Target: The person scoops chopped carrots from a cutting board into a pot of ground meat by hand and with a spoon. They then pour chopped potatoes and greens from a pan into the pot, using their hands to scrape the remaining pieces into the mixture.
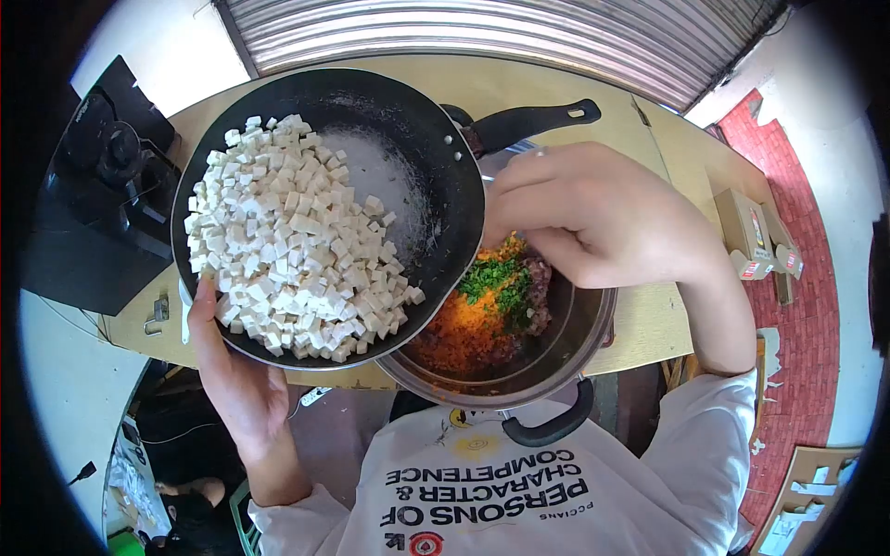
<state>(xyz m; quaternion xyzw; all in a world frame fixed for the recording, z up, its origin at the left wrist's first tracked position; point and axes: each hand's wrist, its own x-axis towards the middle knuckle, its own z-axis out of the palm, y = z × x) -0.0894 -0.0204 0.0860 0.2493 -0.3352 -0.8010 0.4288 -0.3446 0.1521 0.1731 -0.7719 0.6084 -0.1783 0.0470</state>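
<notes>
Clasping a round black frying pan [389, 130] of small white cubes [297, 241] by its rim with the left hand [248, 389], seemingly steadying it partly over a round metal pot [581, 322]; half-curling the right hand [589, 211] above its orange-and-green mixture [477, 310], fingertips hidden, any hold unclear.

The pan [422, 153] is black, cubes [292, 246] white, herbs [505, 285] green, shreds [464, 324] orange
</notes>
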